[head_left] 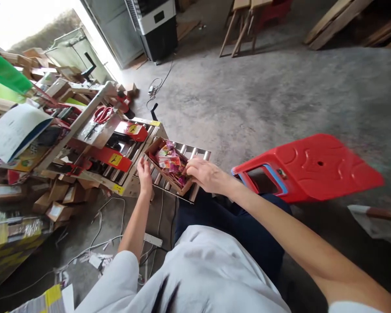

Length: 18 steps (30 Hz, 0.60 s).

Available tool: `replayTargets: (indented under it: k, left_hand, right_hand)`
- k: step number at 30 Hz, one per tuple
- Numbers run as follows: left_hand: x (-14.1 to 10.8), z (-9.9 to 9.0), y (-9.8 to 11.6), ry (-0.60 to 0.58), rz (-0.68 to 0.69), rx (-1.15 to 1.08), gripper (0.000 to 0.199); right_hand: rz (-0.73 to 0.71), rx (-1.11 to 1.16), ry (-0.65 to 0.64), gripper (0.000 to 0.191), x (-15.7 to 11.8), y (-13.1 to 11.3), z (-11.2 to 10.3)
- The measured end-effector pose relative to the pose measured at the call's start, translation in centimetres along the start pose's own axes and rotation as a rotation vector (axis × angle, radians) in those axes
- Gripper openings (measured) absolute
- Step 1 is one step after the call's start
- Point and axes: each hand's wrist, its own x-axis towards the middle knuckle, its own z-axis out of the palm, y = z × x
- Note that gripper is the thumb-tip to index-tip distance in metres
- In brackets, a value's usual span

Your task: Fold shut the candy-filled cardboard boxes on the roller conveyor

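Rollers bear a box; left hand flat alongside, right hand curled, grip unclear.

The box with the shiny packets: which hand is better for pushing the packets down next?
Probably the right hand: it is over one end of the box, right by the packets. The left hand is open beside the box.

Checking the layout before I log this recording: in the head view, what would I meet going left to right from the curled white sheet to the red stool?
Curled white sheet, red-handled scissors, left hand, open cardboard box of packets, right hand, red stool.
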Motion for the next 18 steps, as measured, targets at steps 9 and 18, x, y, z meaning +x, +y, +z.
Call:
replayTargets:
  k: [9, 18]
  left_hand:
    - [5.7, -1.2, 3.9, -0.173, 0.267, -0.157, 0.044]
    - [5.8, -2.2, 3.3, -0.04, 0.311, -0.083, 0.033]
  right_hand:
    - [0.285, 0.009, -0.031, 0.074, 6.1, -3.2, 4.8]
    - [0.309, -0.014, -0.228, 0.06, 11.0, -0.8, 10.4]
